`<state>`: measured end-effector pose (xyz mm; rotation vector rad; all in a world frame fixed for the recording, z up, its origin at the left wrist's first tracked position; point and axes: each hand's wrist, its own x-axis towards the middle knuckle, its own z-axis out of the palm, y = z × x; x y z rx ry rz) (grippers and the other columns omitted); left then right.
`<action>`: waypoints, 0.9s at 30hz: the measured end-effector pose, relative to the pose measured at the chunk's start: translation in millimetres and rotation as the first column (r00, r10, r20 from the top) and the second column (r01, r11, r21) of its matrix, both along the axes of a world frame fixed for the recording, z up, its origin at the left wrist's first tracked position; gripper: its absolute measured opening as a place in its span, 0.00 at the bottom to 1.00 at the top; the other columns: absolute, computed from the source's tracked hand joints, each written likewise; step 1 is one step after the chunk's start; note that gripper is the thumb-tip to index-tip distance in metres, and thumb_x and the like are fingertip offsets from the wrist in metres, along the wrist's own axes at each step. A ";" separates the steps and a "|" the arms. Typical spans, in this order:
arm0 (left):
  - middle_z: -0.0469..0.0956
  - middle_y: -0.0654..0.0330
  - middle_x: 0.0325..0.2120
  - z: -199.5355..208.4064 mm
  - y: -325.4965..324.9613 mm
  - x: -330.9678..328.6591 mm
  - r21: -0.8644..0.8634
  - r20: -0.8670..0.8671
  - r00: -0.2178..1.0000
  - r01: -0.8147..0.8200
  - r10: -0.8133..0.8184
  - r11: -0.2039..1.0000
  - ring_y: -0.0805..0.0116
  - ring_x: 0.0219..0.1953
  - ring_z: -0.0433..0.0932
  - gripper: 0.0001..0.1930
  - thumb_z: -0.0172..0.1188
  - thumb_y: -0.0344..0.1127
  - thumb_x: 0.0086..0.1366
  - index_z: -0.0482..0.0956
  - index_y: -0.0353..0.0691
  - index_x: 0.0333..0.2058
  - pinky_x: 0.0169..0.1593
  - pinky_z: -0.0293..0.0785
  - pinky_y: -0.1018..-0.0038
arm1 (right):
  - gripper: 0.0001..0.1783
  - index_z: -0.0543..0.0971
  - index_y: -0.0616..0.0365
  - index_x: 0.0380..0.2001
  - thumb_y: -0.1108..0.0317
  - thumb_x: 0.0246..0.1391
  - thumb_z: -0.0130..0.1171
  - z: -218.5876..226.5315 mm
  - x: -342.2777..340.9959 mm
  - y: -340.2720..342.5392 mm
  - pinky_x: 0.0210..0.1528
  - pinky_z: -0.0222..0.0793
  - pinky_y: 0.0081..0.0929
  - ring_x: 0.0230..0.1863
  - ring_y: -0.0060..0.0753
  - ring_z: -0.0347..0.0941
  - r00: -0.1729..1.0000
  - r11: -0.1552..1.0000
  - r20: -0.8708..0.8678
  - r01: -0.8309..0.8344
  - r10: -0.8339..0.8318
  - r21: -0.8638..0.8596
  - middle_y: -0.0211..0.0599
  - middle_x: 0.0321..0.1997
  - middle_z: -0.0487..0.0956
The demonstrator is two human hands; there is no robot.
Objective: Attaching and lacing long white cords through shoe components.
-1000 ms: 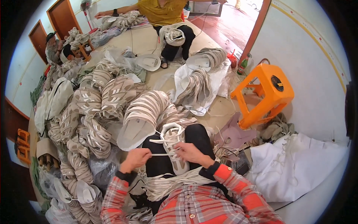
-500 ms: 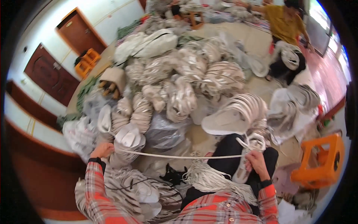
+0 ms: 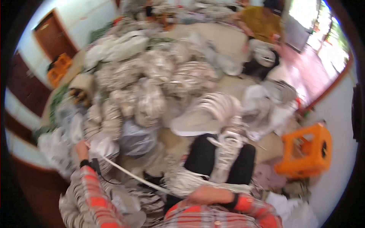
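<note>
White flat cord (image 3: pixel 133 175) stretches taut from the left hand (image 3: pixel 81 149), raised far out to the left with fingers closed on the cord's end, down to the right hand (image 3: pixel 203 194) near the lap; blur hides that grip. 1 pale woven shoe upper (image 3: pixel 227 148) rests on the black-trousered knee (image 3: pixel 201 157). Judged step: drawing lacing through; next calls for steady tension. Glossy bagged bundles (image 3: pixel 148 98) crowd the floor beyond.
</note>
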<state>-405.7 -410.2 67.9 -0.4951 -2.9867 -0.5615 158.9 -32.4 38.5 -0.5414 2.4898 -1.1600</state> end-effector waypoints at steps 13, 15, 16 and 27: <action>0.76 0.53 0.16 -69.5 404.7 459.1 0.521 0.413 0.298 0.697 -0.861 0.492 0.61 0.20 0.78 0.08 0.57 0.35 0.53 0.78 0.35 0.23 0.24 0.72 0.69 | 0.16 0.72 0.60 0.42 0.61 0.55 0.46 -44.3 72.4 81.0 0.27 0.69 0.32 0.19 0.37 0.75 0.134 0.158 0.139 0.971 -0.981 0.180 0.38 0.15 0.75; 0.76 0.50 0.16 -79.2 411.3 470.3 0.416 0.224 0.348 0.810 -0.910 0.413 0.55 0.21 0.77 0.08 0.56 0.36 0.53 0.78 0.37 0.22 0.26 0.73 0.65 | 0.17 0.70 0.60 0.45 0.61 0.56 0.45 -47.7 75.9 79.8 0.25 0.68 0.30 0.18 0.35 0.74 0.135 0.159 0.146 0.974 -0.980 0.163 0.39 0.16 0.76; 0.76 0.50 0.17 -80.0 414.4 474.1 0.347 0.243 0.392 0.820 -0.888 0.456 0.52 0.21 0.76 0.08 0.55 0.37 0.52 0.78 0.39 0.22 0.27 0.73 0.62 | 0.18 0.68 0.59 0.48 0.62 0.56 0.45 -48.8 77.3 80.8 0.23 0.68 0.28 0.17 0.33 0.73 0.141 0.163 0.156 0.977 -0.978 0.140 0.40 0.16 0.76; 0.76 0.52 0.16 -98.7 417.1 491.9 0.119 0.161 0.438 0.881 -0.884 0.458 0.54 0.20 0.78 0.08 0.49 0.37 0.54 0.72 0.41 0.22 0.22 0.72 0.61 | 0.29 0.50 0.49 0.60 0.72 0.57 0.44 -42.1 88.4 75.5 0.14 0.61 0.16 0.15 0.23 0.68 0.415 -0.499 0.869 0.711 -0.271 -0.495 0.43 0.26 0.76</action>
